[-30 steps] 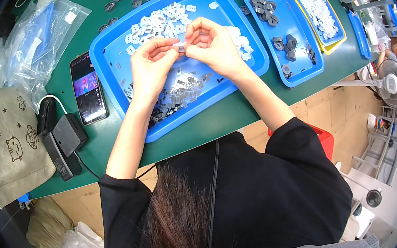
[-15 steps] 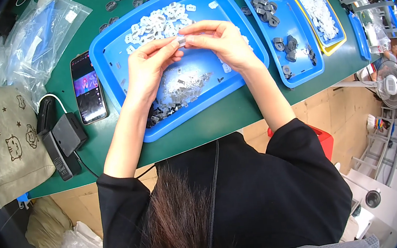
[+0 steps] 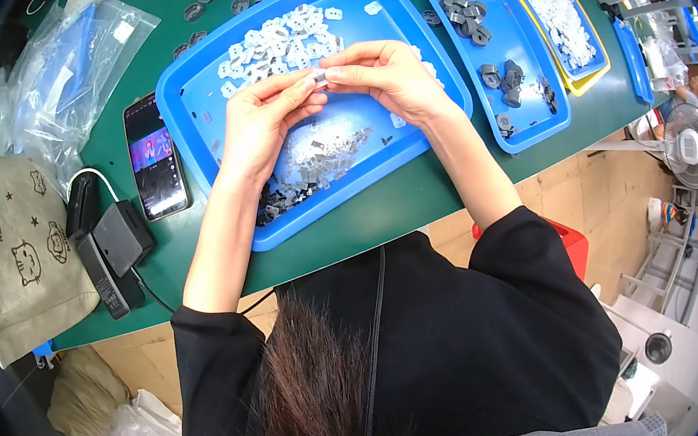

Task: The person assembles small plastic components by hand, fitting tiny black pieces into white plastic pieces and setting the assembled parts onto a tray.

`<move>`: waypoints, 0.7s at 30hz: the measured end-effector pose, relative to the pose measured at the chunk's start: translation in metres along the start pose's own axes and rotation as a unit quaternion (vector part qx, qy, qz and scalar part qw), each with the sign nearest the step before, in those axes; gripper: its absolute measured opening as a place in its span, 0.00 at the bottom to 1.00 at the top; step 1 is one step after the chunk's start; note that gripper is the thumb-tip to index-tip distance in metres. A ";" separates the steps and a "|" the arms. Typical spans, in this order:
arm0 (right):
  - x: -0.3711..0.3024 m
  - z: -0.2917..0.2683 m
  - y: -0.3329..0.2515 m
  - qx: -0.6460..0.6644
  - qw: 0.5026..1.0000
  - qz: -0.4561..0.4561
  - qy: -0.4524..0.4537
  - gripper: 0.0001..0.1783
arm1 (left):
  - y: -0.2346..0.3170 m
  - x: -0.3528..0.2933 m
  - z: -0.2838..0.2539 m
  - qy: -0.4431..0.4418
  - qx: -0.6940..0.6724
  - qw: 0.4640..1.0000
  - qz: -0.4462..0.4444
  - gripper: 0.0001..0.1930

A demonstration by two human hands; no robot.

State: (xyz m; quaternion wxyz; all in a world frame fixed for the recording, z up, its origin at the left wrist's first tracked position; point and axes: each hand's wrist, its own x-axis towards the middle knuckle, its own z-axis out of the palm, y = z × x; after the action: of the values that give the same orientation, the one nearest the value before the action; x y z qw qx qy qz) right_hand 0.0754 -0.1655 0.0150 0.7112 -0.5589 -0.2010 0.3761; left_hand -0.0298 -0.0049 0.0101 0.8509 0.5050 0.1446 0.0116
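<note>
Pinching a small part (image 3: pixel 319 78) above the blue tray (image 3: pixel 346 194), left hand (image 3: pixel 264 114) and right hand (image 3: pixel 394 79) have fingertips clamped on it; probably light, stiff, best gripped by its ends.

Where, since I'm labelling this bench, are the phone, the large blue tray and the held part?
Phone (image 3: pixel 156 156), head view: middle of its lit screen.
Large blue tray (image 3: pixel 346 190), head view: its near rim.
Held part (image 3: pixel 320 77), head view: middle of its visible surface.

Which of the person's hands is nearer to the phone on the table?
Left. The left hand is over the large blue tray, to the right of the phone; the right hand is farther right, over the same tray.
</note>
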 end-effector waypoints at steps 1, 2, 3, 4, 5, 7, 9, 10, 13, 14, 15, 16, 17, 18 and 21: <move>0.000 0.000 0.001 0.001 1.000 -0.009 0.005 0.14 | 0.000 0.000 0.000 0.007 0.006 1.000 0.001 0.14; 0.000 0.000 0.000 0.002 1.000 -0.009 0.005 0.14 | 0.001 0.000 0.001 0.014 0.011 1.000 0.002 0.14; 0.000 0.000 0.000 -0.008 1.000 -0.010 0.001 0.14 | 0.001 0.000 0.002 0.013 0.011 1.000 0.002 0.14; 0.000 -0.001 -0.001 -0.017 1.000 -0.010 -0.003 0.14 | 0.002 -0.001 0.003 0.009 0.000 1.000 0.004 0.14; 0.000 -0.001 -0.001 -0.017 1.000 -0.011 -0.002 0.14 | 0.002 0.000 0.004 0.004 -0.012 1.000 0.006 0.14; -0.001 -0.001 -0.002 -0.037 0.999 -0.023 0.009 0.14 | 0.004 -0.001 0.005 0.001 -0.013 1.000 0.005 0.15; 0.000 -0.002 -0.001 -0.037 0.999 -0.031 0.003 0.14 | 0.005 -0.001 0.004 -0.002 -0.013 1.000 0.005 0.15; 0.000 -0.002 -0.001 -0.038 0.999 -0.038 -0.003 0.14 | 0.004 -0.001 0.003 0.004 -0.002 1.000 0.010 0.15; -0.002 0.003 -0.006 -0.086 0.995 -0.046 0.010 0.14 | 0.002 0.000 0.002 0.005 0.032 0.999 0.007 0.15; -0.002 0.003 -0.006 -0.087 0.995 -0.047 0.011 0.14 | 0.002 0.000 0.002 0.001 0.055 0.998 -0.001 0.16; -0.002 0.003 -0.005 -0.134 0.988 -0.072 0.019 0.13 | 0.002 0.000 0.003 0.000 0.056 0.998 -0.001 0.16; -0.002 0.003 -0.005 -0.181 0.979 -0.096 0.027 0.13 | 0.002 0.000 0.003 0.002 0.049 0.999 0.001 0.17; -0.001 0.000 -0.004 -0.180 0.978 -0.097 0.028 0.13 | 0.002 -0.001 0.004 0.003 0.042 0.999 0.003 0.17; 0.000 -0.004 -0.005 -0.211 0.973 -0.086 0.047 0.13 | 0.002 0.000 0.004 0.001 0.042 0.999 0.003 0.17; 0.003 -0.012 -0.007 -0.234 0.966 -0.071 0.085 0.12 | 0.000 0.001 0.003 0.014 0.056 0.998 0.028 0.17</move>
State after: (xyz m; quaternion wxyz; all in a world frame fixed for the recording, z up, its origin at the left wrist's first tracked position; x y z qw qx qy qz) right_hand 0.0883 -0.1716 0.0179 0.6001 -0.7237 -0.2613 0.2186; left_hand -0.0278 -0.0072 0.0107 0.8188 0.5550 0.1427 0.0340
